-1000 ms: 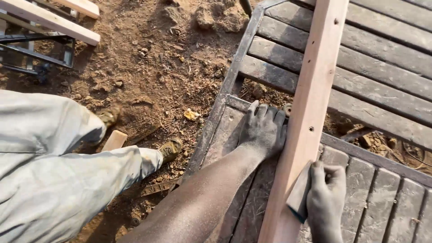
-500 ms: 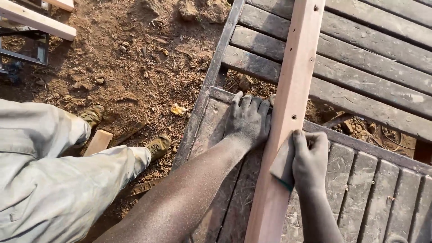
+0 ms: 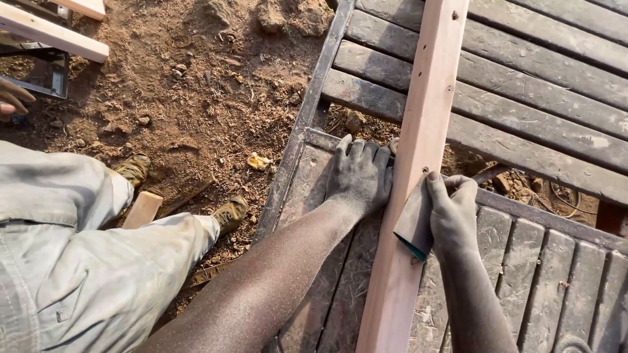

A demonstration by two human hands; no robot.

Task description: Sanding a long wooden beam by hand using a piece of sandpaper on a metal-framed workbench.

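Left hand [image 3: 358, 175]: flat, fingers spread, bracing the pale timber strip [image 3: 418, 176].
Right hand [image 3: 451, 212]: clasping folded sandpaper [image 3: 413, 225] against the strip's side.
Worktop [image 3: 549, 111]: slatted, carrying the strip.

Left hand [image 3: 359, 174] flat beside wooden batten [image 3: 418, 176], right hand [image 3: 453, 210] (fingers curled) pressing sandpaper [image 3: 414, 222].

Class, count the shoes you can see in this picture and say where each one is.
2. One shoe is on the dirt beside the upper trouser leg; the other shoe is nearer the slatted platform. Both are partly hidden by trousers.

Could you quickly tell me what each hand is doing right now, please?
Left hand: open, flat on the grey slats, against the wooden batten.
Right hand: closed on a sandpaper piece.
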